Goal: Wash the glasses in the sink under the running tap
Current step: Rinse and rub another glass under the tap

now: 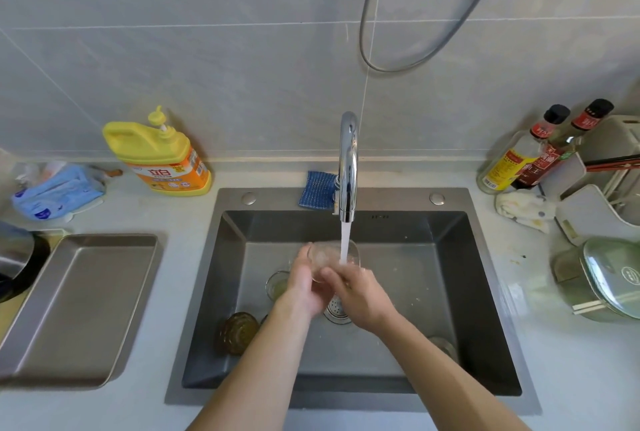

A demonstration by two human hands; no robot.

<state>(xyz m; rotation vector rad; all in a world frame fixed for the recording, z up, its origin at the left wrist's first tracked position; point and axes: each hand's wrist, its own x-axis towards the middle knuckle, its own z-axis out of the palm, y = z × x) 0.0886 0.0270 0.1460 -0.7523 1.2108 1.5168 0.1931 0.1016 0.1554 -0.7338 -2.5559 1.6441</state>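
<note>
both hands meet at the middle of the one sink [450,292]: the left hand [304,287] and the right hand [358,295] curl round one clear glass [325,255], held tilted under the single tap [348,167] in its water stream [345,243]. three more glasses lie on the basin floor: a small clear glass [277,287], an amber glass [239,332] and a third glass [443,345]. one tray [86,292] sits on the counter to the left, and two sauce bottles [530,153] stand to the right.

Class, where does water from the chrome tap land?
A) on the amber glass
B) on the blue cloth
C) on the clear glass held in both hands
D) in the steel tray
C: the white water stream ends at the clear drinking glass gripped by the left hand and right hand.
</note>
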